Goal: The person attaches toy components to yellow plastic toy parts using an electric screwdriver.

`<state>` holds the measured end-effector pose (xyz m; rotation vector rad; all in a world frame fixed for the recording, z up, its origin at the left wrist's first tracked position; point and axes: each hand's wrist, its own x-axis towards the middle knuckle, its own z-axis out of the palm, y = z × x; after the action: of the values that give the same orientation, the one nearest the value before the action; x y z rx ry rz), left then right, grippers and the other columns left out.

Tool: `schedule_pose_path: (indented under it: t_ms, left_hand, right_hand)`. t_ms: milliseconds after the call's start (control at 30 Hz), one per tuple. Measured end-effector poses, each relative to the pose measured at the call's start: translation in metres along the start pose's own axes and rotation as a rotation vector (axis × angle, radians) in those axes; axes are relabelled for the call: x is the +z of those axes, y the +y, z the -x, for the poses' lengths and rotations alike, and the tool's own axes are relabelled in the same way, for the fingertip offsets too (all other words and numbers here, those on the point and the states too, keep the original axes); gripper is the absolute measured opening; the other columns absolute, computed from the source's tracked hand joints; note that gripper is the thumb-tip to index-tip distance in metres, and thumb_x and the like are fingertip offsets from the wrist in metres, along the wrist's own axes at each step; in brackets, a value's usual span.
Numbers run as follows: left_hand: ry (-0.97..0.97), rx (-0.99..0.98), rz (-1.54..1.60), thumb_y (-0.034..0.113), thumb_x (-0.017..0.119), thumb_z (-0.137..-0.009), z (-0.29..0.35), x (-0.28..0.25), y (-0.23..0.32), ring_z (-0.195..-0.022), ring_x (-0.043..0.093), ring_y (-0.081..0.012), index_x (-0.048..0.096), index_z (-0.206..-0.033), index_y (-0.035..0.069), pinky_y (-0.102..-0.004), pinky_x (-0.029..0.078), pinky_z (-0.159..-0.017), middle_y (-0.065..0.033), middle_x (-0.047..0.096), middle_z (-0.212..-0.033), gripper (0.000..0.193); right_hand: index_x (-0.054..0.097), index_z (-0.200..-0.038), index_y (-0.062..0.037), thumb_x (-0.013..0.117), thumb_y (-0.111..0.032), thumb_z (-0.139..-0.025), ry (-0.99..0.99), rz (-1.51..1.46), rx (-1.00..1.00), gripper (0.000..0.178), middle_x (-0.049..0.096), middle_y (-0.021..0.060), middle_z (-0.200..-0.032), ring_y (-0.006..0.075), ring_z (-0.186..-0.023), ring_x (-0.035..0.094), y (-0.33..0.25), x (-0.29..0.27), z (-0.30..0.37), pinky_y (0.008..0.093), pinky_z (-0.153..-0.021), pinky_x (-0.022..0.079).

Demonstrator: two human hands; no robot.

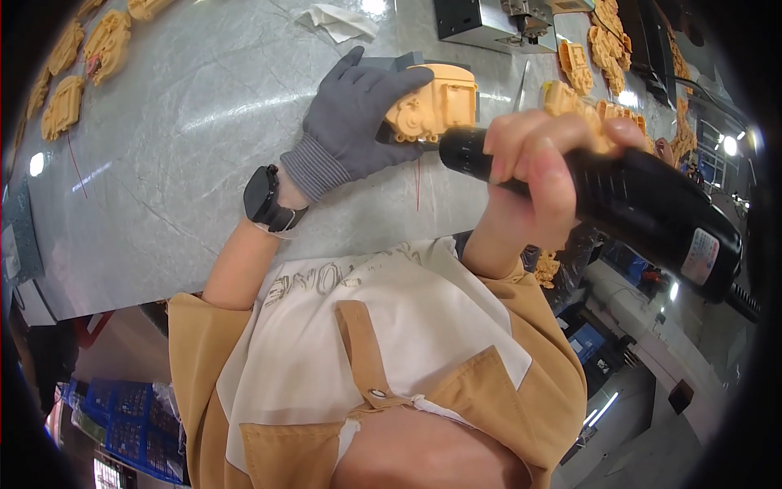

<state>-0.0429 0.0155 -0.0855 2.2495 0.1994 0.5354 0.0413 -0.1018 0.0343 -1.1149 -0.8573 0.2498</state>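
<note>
My left hand [354,114], in a grey knit glove, is closed round the left side of a yellow-orange plastic housing [448,94] with moulded ribs and a round boss. Behind the housing a dark grey block [399,61] shows in part. A thin red wire [419,183] hangs below the housing. My bare right hand [533,163] wraps round a black electric screwdriver [643,212], which lies slanted with its nose toward the housing's lower edge. Its thin bit reaches the housing near my left fingertips; the exact contact point is hard to make out.
Several similar yellow-orange housings [62,108] lie at the far left of the grey table [204,163], more [576,67] at the right. A crumpled white cloth [338,22] and a metal machine [497,24] are at the back. Blue crates [134,424] stand below left.
</note>
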Motion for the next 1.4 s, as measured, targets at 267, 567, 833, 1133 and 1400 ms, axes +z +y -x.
schedule_pose_path:
  t_ms: [267, 567, 833, 1133, 1400]
  left_hand:
    - [0.088, 0.043, -0.02, 0.038, 0.081, -0.06, 0.003, 0.003, -0.003, -0.098, 0.058, -0.0249, 0.046, -0.129, 0.022, -0.0466, 0.032, -0.107, -0.0064, 0.059, -0.095, 0.079]
    - [0.024, 0.005, 0.002, 0.03, 0.075, -0.066, 0.0, 0.003, -0.001, -0.111, 0.055, -0.0279, 0.051, -0.127, 0.015, -0.0496, 0.03, -0.108, -0.0076, 0.06, -0.117, 0.067]
    - [0.19, 0.059, -0.03, 0.038, 0.081, -0.061, 0.004, 0.006, 0.002, -0.092, 0.059, -0.0261, 0.049, -0.125, 0.015, -0.0496, 0.034, -0.104, -0.0083, 0.061, -0.098, 0.075]
    - [0.171, 0.045, -0.067, 0.04, 0.08, -0.063, 0.002, 0.014, 0.009, -0.097, 0.056, -0.0268, 0.047, -0.127, 0.017, -0.0518, 0.032, -0.106, -0.0065, 0.056, -0.098, 0.075]
    - [0.114, 0.022, -0.034, 0.04, 0.08, -0.063, -0.003, 0.015, 0.01, -0.098, 0.056, -0.0268, 0.048, -0.127, 0.017, -0.0523, 0.031, -0.107, -0.006, 0.057, -0.099, 0.075]
  right_hand:
    - [0.03, -0.115, -0.0018, 0.063, 0.004, -0.076, -0.065, 0.05, -0.003, 0.05, 0.058, 0.006, -0.064, 0.0131, -0.052, 0.053, 0.027, -0.001, 0.003, 0.0254, -0.055, 0.047]
    - [0.033, -0.114, -0.0093, 0.056, 0.006, -0.076, -0.32, 0.288, -0.076, 0.047, 0.05, 0.0076, -0.062, 0.0184, -0.045, 0.047, 0.025, -0.004, -0.002, 0.0346, -0.048, 0.044]
    - [0.053, -0.098, -0.0044, 0.06, -0.002, -0.076, -0.04, 0.077, -0.021, 0.023, 0.053, 0.0008, -0.06, 0.014, -0.049, 0.053, 0.014, -0.008, -0.01, 0.0269, -0.06, 0.049]
    - [0.05, -0.106, 0.0055, 0.055, 0.008, -0.072, 0.394, 0.375, -0.333, 0.034, 0.051, 0.0054, -0.062, 0.0135, -0.046, 0.05, 0.051, -0.063, -0.135, 0.0256, -0.045, 0.041]
    - [0.038, -0.116, 0.0022, 0.057, 0.009, -0.074, 0.24, 0.116, -0.179, 0.046, 0.058, 0.0075, -0.062, 0.0153, -0.046, 0.053, 0.017, -0.068, -0.062, 0.0299, -0.051, 0.048]
